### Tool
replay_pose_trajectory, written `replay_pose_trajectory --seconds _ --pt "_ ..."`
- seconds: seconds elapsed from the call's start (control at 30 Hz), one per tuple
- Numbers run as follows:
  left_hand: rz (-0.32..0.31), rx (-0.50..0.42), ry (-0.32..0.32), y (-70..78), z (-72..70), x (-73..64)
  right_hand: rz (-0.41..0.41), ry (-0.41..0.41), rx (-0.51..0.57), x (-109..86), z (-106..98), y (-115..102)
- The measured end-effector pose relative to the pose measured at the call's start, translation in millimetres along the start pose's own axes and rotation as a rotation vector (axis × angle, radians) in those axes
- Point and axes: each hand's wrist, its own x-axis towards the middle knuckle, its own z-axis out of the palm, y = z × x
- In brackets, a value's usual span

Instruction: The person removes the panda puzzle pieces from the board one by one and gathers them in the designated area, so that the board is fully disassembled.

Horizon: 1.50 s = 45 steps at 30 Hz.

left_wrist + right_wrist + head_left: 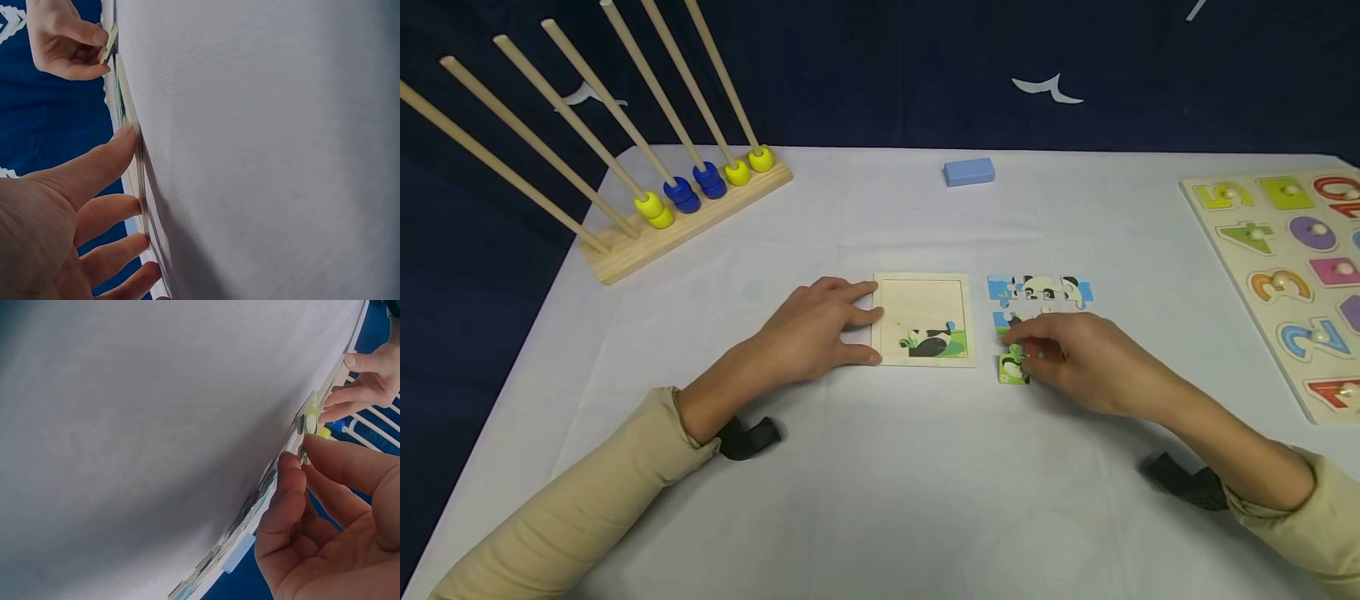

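Observation:
A square wooden puzzle tray (917, 302) lies mid-table, with joined panda pieces (930, 342) along its lower right. At the tray's left edge, my left hand (811, 331) rests with spread, fairly straight fingers touching the rim. To the right of the tray, my right hand (1090, 362) pinches a green and white puzzle piece (1013, 370) between thumb and fingers. In the right wrist view that puzzle piece (309, 415) is tilted up on its edge. Beyond the right hand lie several loose panda pieces (1040, 288), partly hidden by its fingers.
A wooden bead rack (692, 229) with tall rods and yellow and blue beads stands at the back left. A blue block (968, 172) lies near the far edge. On the right is a number and shape board (1247, 275). Dark wrist straps hang below both forearms.

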Motion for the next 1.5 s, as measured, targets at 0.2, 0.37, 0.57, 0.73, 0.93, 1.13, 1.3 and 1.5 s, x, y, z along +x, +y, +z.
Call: replay_pose_trajectory --seconds 0.2,0.37,0.57,0.73,0.93,1.13,1.3,1.5 --pt "-0.001 -0.002 -0.002 0.3 0.2 -0.2 -0.023 0.007 -0.023 0.2 2.2 0.9" --pt "0.002 -0.004 0.000 0.1 -0.2 -0.1 -0.038 0.014 -0.039 -0.3 2.1 1.0" --pt "0.002 0.000 0.000 0.2 -0.4 -0.4 -0.057 0.023 -0.048 -0.2 2.2 1.2" --pt "0.001 -0.003 0.003 0.3 -0.5 -1.0 -0.051 0.016 -0.050 -0.3 2.0 0.6" --pt "-0.001 -0.007 0.000 0.6 -0.5 -0.9 -0.035 -0.011 -0.087 0.1 1.7 -0.6" --pt "0.003 -0.005 0.007 0.2 0.0 -0.5 -0.015 -0.015 -0.118 -1.2 1.8 -1.7" --pt "0.009 -0.008 0.014 -0.2 0.3 -0.3 -0.016 -0.020 -0.127 -1.4 1.4 -1.2" --pt "0.011 -0.006 0.011 0.2 -0.4 -1.2 -0.016 -0.011 -0.121 -2.5 0.9 -1.5"
